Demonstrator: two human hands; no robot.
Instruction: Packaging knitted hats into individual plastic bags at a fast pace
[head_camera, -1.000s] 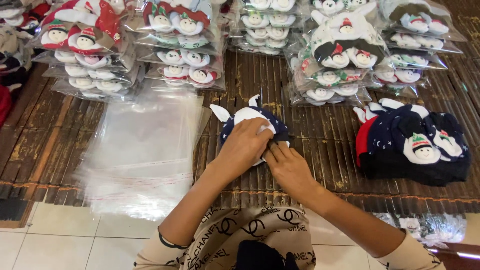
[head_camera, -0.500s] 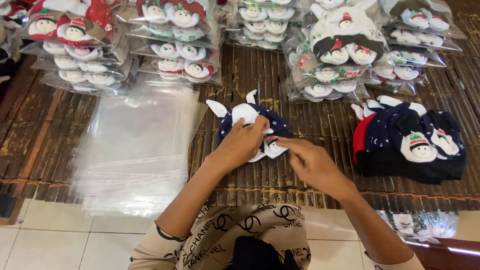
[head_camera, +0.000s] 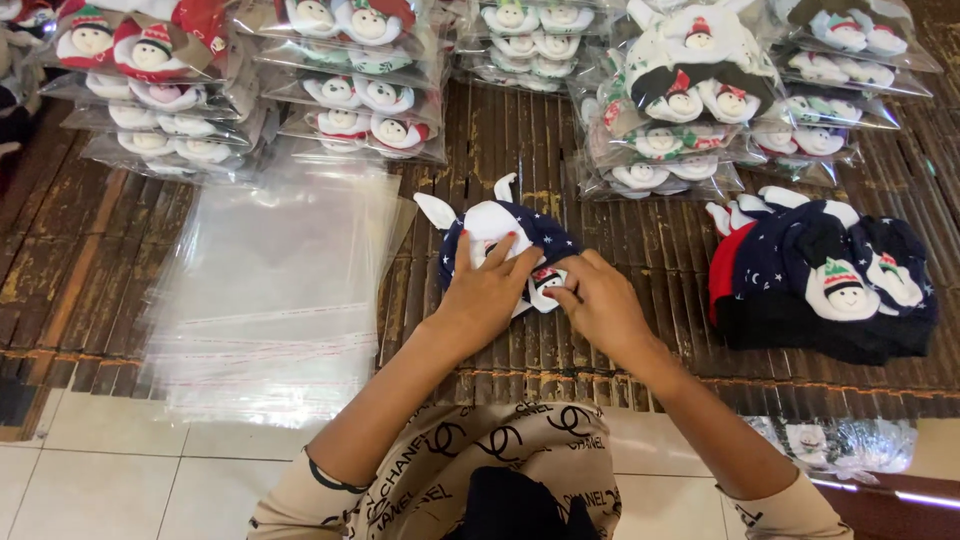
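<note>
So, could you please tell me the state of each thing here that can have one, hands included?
Left hand: pressed flat on the navy hat.
Right hand: pinching the hat's edge.
Navy hat: unbagged, lying on the slatted surface.
Clear bags: empty, flat in a stack.
Loose hats: unbagged, piled on the right.
Bagged hats: in clear bags, stacked along the back.

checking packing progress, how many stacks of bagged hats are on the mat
5, all along the far edge: far left, left of centre, centre, right of centre, far right. More may lie out of view.
</note>
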